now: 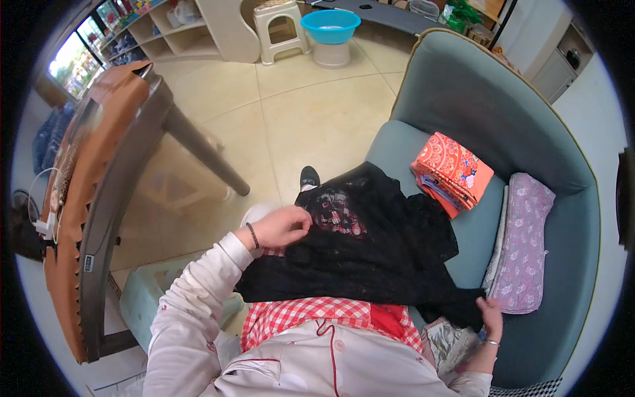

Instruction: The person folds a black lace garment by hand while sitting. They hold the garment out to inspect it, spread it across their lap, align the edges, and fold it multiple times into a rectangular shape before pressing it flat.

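A black T-shirt point(403, 245) with a red and grey print lies spread over my lap, partly on the sofa seat. My left hand point(284, 226) is over its left edge, beside the print, with the fingers curled in. What those fingers hold, if anything, is hidden. At the shirt's right end my right hand point(491, 317) has its fingers closed on the black cloth. Under the shirt, a red-and-white checked cloth point(311, 316) covers my lap.
On the blue-grey sofa point(476, 79) sit a folded orange patterned cloth point(453, 172) and a folded purple floral cloth point(526, 245). A table with a brown cover point(99, 152) stands at left. Farther off are a white stool point(281, 30) and a blue basin point(331, 26).
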{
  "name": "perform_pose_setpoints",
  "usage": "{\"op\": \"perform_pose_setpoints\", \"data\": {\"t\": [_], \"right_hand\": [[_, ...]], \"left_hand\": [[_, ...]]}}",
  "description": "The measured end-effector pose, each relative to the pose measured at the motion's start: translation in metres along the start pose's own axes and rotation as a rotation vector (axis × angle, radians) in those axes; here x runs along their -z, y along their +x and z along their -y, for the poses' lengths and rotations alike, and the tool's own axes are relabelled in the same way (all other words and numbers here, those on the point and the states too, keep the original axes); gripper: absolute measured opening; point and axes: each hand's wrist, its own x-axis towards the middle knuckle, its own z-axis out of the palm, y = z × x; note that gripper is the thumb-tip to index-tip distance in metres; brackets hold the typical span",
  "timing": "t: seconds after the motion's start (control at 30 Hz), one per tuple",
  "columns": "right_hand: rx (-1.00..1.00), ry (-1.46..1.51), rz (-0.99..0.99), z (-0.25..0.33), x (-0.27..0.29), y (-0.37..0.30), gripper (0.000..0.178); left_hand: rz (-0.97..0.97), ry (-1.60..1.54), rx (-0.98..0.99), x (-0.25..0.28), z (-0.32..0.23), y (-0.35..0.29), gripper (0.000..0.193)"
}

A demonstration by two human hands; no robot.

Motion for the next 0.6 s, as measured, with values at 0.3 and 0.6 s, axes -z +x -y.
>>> {"op": "perform_pose_setpoints", "data": {"t": [0.3, 0.6], "right_hand": [[0.641, -0.095, -0.105, 0.275, -0.088, 0.012, 0.018], [0.916, -0.381, -0.376, 0.417, -0.245, 0.106, 0.023]], "left_hand": [[-0.184, -0.107, 0.251, -0.011, -0.026, 0.0, 0.008], [-0.213, 0.012, 0.241, -0.005, -0.042, -0.002, 0.007]]}}
